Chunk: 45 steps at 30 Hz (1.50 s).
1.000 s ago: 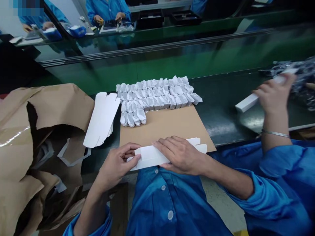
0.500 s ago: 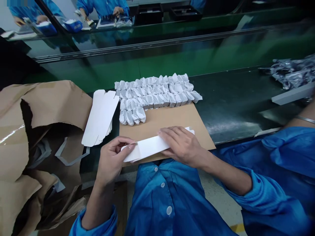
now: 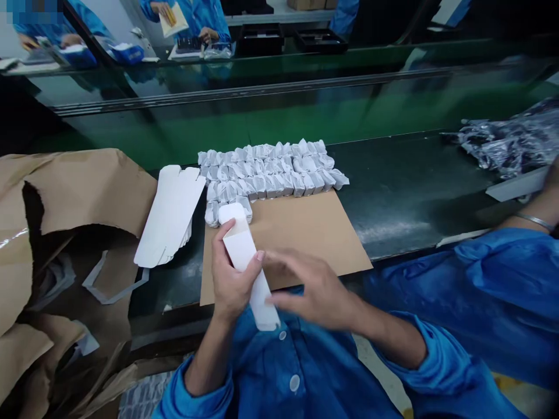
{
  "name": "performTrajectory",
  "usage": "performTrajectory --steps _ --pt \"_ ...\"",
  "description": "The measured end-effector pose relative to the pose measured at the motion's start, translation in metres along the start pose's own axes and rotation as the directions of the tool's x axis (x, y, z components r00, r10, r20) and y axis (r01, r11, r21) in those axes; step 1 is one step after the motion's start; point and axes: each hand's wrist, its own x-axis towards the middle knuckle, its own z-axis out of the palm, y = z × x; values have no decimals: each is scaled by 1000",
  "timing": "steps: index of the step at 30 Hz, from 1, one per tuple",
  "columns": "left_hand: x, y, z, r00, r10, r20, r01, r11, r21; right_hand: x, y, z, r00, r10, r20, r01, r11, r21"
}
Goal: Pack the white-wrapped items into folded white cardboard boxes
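A long, narrow white carton (image 3: 244, 247) stands tilted in front of me, its top flap up at the far end. My left hand (image 3: 233, 279) is closed around it, thumb across the front face. Beside its lower part is my right hand (image 3: 310, 285), slightly blurred, fingers apart, the thumb close to the carton's edge; whether it touches I cannot tell. Behind the carton, rows of small paper-wrapped pieces (image 3: 271, 169) sit on a brown cardboard sheet (image 3: 305, 233). A stack of flat white cartons (image 3: 170, 215) lies to the left.
A large torn brown cardboard box (image 3: 91, 186) fills the left side. Clear plastic bags (image 3: 515, 137) are heaped at the right, near a co-worker's blue sleeve (image 3: 515, 262). Past the green partition (image 3: 283, 116), other people in blue work at a bench with black trays (image 3: 262, 39).
The carton has swung from nearly level to steeply tilted, its flap end now up. My right hand has let go of its far end and opened. Across the partition, a person's hand now holds up an envelope.
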Motion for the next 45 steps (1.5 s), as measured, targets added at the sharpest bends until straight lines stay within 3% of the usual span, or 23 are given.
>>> performTrajectory --steps 2,4,7,10,14,18,21,27,31,34,38,41,45 --pt "0 -2 -8 992 109 58 -113 992 62 9 4 -12 995 53 -80 -42 990 136" --pt "-5 0 -12 977 201 66 -206 974 92 17 10 -17 993 9 -120 19 974 226" --pt "-13 2 -13 953 283 110 -295 950 105 23 14 -17 992 -108 -69 124 940 317" --pt "-16 1 -16 933 313 177 -336 934 119 25 15 -22 1000 -9 -23 19 884 468" --pt "-14 1 -19 932 283 225 -320 935 151 38 17 -29 937 342 -76 -175 644 745" --pt "-13 2 -18 908 284 309 -340 929 146 52 17 -23 935 337 106 -253 431 866" --pt "-15 -1 -16 912 277 303 -329 935 134 53 13 -19 944 280 175 -290 449 845" --pt "-24 -8 -7 959 247 142 -252 968 16 48 12 -18 944 251 215 -320 536 781" --pt "-25 -5 -10 963 140 231 -152 988 36 48 11 -19 956 227 183 -287 614 736" --pt "-23 -2 -17 938 147 314 -199 970 138 45 11 -21 971 170 170 -241 658 713" --pt "-23 0 -24 898 154 411 -218 969 115 38 12 -23 986 102 135 -168 694 700" --pt "-26 2 -23 892 180 415 -260 955 143 32 10 -21 982 144 119 -187 723 665" --pt "-28 6 -21 886 234 399 -345 909 234 26 5 -15 966 247 71 -227 690 687"
